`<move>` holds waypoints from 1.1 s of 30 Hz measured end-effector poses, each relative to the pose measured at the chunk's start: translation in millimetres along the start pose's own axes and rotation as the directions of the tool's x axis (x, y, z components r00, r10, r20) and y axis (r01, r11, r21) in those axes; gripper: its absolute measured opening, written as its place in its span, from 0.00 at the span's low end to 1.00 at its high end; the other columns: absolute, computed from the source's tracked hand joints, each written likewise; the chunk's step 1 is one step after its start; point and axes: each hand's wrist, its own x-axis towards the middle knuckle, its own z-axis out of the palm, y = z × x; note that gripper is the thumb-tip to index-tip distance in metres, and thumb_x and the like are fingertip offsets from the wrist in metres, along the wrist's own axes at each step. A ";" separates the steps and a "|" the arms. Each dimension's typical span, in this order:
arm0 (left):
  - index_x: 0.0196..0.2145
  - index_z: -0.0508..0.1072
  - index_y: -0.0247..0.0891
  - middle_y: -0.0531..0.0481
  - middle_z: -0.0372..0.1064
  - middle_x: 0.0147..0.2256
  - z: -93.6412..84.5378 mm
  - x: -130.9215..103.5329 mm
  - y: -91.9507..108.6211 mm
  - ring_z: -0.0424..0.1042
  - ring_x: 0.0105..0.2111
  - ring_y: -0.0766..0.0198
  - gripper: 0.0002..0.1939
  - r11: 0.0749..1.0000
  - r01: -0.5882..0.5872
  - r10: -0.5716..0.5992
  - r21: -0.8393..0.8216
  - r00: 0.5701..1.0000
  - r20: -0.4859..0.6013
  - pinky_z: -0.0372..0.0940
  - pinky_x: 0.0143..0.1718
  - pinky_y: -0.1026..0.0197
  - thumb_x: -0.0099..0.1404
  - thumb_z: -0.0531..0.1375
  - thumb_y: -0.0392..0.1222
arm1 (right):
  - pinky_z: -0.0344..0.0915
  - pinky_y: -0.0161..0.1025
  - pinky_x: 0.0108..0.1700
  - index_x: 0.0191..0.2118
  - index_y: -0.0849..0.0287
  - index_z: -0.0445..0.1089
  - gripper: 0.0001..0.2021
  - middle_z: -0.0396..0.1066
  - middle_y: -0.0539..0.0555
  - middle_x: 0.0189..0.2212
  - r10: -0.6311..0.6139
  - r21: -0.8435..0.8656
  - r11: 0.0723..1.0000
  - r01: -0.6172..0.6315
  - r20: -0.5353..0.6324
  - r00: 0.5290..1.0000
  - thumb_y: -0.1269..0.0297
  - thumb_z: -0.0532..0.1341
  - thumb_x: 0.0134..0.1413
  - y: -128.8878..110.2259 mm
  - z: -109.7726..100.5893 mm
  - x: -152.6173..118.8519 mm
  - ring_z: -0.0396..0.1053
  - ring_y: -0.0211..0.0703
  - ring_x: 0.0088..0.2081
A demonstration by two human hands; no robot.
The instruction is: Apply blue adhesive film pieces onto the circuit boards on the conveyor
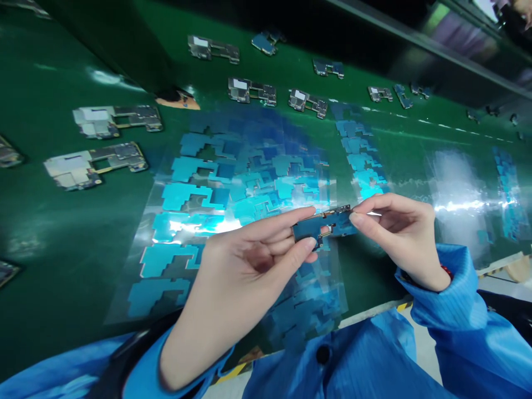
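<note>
Between my two hands, above the bench, is a circuit board (308, 228) with a dark blue face and a small cut-out in its middle. My left hand (253, 260) grips its left end, thumb on the near face and fingers behind. At the other end, my right hand (394, 227) pinches the right edge between thumb and forefinger. Beneath them lie clear sheets bearing rows of blue film pieces (183, 195), cut in the outline of such boards. Whether a film piece is between my right fingertips cannot be made out.
Several bare circuit boards lie at the left (97, 164) and along the back (251, 91) of the green bench mat (394, 160). A dark post (124, 44) rises at the back left. A shelf edge (415, 50) crosses the top right. Another film strip (358, 147) lies right of centre.
</note>
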 end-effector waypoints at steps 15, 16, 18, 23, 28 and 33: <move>0.39 0.80 0.44 0.58 0.75 0.20 -1.9 5.3 -7.6 0.78 0.23 0.62 0.14 0.999 -0.039 0.040 0.021 0.999 -0.035 0.77 0.31 0.65 0.53 0.70 0.44 | 0.76 0.36 0.42 0.36 0.56 0.74 0.11 0.74 0.49 0.33 -0.049 0.051 0.998 0.048 0.021 0.999 0.70 0.71 0.44 10.2 3.7 -2.5 0.73 0.36 0.35; 0.39 0.80 0.43 0.57 0.77 0.21 -1.4 5.8 -7.6 0.78 0.24 0.62 0.14 0.999 -0.034 0.034 0.007 0.999 -0.029 0.77 0.31 0.65 0.53 0.70 0.43 | 0.75 0.37 0.42 0.37 0.56 0.74 0.12 0.74 0.49 0.34 -0.062 0.021 0.998 0.061 0.020 0.998 0.69 0.71 0.44 12.1 3.3 -1.6 0.73 0.37 0.36; 0.39 0.80 0.42 0.55 0.79 0.26 -0.3 6.6 -8.0 0.79 0.27 0.60 0.14 0.999 -0.014 0.013 -0.030 0.999 -0.034 0.78 0.31 0.64 0.53 0.70 0.43 | 0.75 0.38 0.43 0.38 0.56 0.74 0.12 0.74 0.50 0.35 -0.060 -0.011 0.998 0.061 0.004 0.998 0.67 0.71 0.45 16.3 2.5 1.3 0.72 0.37 0.36; 0.39 0.80 0.39 0.54 0.78 0.26 -0.4 9.1 -11.4 0.80 0.29 0.60 0.16 0.997 -0.018 0.013 -0.078 0.998 -0.061 0.78 0.33 0.62 0.52 0.70 0.44 | 0.75 0.34 0.39 0.38 0.57 0.74 0.09 0.76 0.51 0.32 0.072 0.108 0.991 -0.076 0.044 0.996 0.63 0.68 0.50 23.6 0.9 6.8 0.74 0.35 0.34; 0.41 0.77 0.38 0.54 0.78 0.27 -0.4 12.6 -14.5 0.79 0.32 0.61 0.17 0.984 -0.041 0.041 -0.171 0.999 -0.002 0.78 0.34 0.62 0.53 0.70 0.44 | 0.76 0.34 0.35 0.35 0.59 0.75 0.09 0.77 0.49 0.28 0.151 0.282 0.938 -0.202 0.191 0.970 0.63 0.70 0.46 23.2 2.6 6.2 0.75 0.35 0.28; 0.31 0.77 0.38 0.52 0.77 0.24 2.6 15.4 -18.5 0.77 0.25 0.63 0.10 0.997 0.023 -0.007 -0.080 0.981 0.195 0.75 0.31 0.64 0.53 0.69 0.45 | 0.73 0.30 0.31 0.33 0.60 0.77 0.04 0.76 0.48 0.25 0.052 0.282 0.956 -0.085 0.122 0.991 0.68 0.68 0.48 19.2 3.0 10.9 0.72 0.31 0.24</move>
